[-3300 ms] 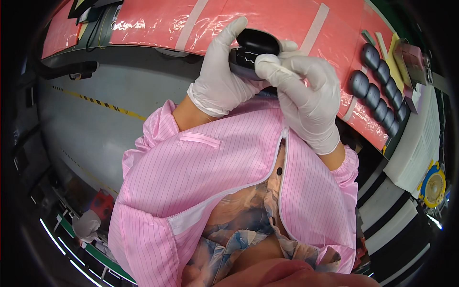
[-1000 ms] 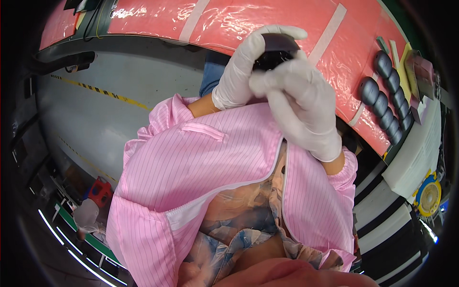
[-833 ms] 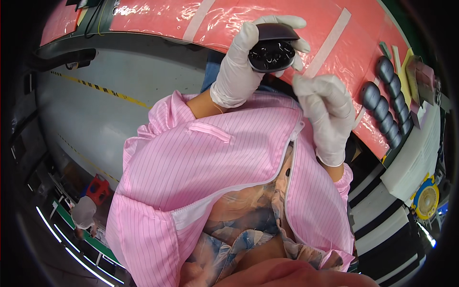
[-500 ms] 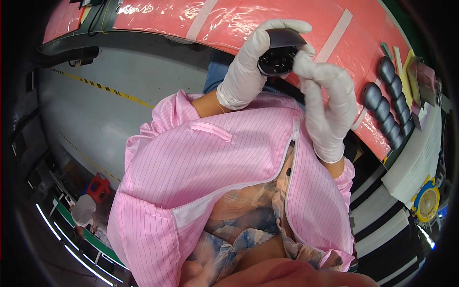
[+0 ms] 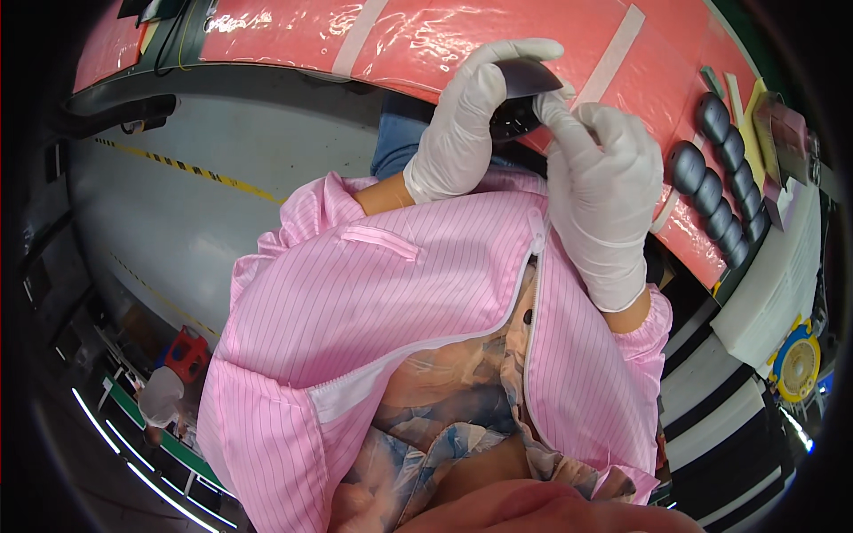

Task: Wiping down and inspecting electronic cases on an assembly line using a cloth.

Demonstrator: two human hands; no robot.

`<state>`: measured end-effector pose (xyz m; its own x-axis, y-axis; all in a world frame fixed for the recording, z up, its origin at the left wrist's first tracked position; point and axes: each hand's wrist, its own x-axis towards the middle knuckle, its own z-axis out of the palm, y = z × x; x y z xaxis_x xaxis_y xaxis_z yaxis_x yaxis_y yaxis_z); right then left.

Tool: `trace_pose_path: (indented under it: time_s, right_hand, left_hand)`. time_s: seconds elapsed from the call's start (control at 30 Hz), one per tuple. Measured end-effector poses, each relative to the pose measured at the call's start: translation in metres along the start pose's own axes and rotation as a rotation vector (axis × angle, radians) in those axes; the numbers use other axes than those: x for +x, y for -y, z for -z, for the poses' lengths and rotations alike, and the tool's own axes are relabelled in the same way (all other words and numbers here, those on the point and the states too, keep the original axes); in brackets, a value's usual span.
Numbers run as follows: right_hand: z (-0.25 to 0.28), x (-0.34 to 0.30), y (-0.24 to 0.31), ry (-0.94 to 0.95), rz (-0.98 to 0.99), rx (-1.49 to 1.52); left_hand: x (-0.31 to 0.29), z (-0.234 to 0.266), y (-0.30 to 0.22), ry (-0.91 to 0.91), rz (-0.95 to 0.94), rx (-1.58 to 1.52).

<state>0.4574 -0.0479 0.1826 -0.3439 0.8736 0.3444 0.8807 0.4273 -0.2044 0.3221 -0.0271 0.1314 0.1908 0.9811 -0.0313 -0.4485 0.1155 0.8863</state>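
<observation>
In my gloved left hand (image 5: 455, 133) is a dark, rounded hollow shell (image 5: 526, 78), gripped by its edges and tilted so that its glossy black inside shows partly. The shell is above the near edge of the table. My gloved right hand (image 5: 604, 169) is at the shell's right side, its index finger and thumb drawn together and reaching to the inner rim. Whatever these fingertips pinch, if anything, is hidden. Both hands wear thin white gloves.
A pink, glossy covered table (image 5: 444, 40) with pale tape strips (image 5: 613, 55) spreads ahead. On its right, two rows of similar dark domed shells (image 5: 697, 178) stand close together. Beyond them lie white foam sheets (image 5: 773, 275) and a yellow-and-blue fan (image 5: 795, 369).
The shell has tipped, so less of its inside shows. My right hand has turned, bringing its fingertips against the shell's inner edge. My left hand keeps its hold.
</observation>
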Motion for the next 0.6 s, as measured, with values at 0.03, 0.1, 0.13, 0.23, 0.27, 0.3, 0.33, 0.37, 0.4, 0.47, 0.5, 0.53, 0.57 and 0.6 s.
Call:
trace_pose_path:
  time_s: [0.03, 0.1, 0.13, 0.23, 0.27, 0.3, 0.33, 0.37, 0.4, 0.47, 0.5, 0.53, 0.57, 0.6]
  right_hand:
    - [0.002, -0.001, -0.003, 0.003, -0.001, -0.002]
    - [0.008, -0.003, -0.008, -0.061, -0.089, 0.368]
    - [0.002, -0.007, -0.012, -0.197, -0.078, 0.594]
    - [0.001, -0.013, -0.013, -0.260, -0.215, 0.840]
    - [0.001, -0.015, -0.014, -0.271, -0.219, 0.831]
    - [0.002, -0.014, -0.012, -0.273, -0.220, 0.832]
    - [0.005, -0.010, -0.009, -0.212, -0.157, 0.759]
    - [0.008, -0.007, -0.006, -0.153, -0.097, 0.683]
    - [0.009, 0.000, 0.000, -0.099, -0.014, 0.545]
    - [0.000, 0.006, 0.010, -0.065, 0.075, 0.470]
    - [0.000, 0.006, 0.013, -0.068, 0.046, 0.470]
    - [0.005, 0.004, 0.008, -0.068, 0.049, 0.472]
    - [0.012, 0.003, -0.001, 0.071, 0.015, 0.754]
    - [0.014, 0.003, -0.006, 0.217, -0.020, 1.034]
  left_hand:
    - [0.003, 0.000, -0.001, 0.001, 0.002, -0.003]
    - [0.005, 0.002, -0.008, 0.126, 0.018, -0.190]
    - [0.004, 0.003, -0.010, 0.124, 0.019, -0.187]
    - [0.003, 0.006, -0.012, 0.175, 0.037, -0.177]
    - [0.006, 0.006, -0.010, 0.187, 0.015, -0.167]
    - [0.007, 0.006, -0.010, 0.200, -0.006, -0.157]
    - [0.006, 0.006, -0.010, 0.201, -0.005, -0.155]
    - [0.006, 0.004, -0.009, 0.189, -0.023, -0.129]
    - [0.006, 0.003, -0.009, 0.177, -0.040, -0.102]
    - [0.004, 0.001, -0.012, 0.142, -0.084, -0.030]
    - [0.001, 0.001, -0.014, 0.101, -0.130, 0.044]
    - [-0.001, 0.002, -0.016, 0.094, -0.177, 0.110]
    - [0.000, 0.003, -0.016, 0.090, -0.184, 0.111]
    - [0.001, 0.004, -0.016, 0.020, -0.042, -0.013]
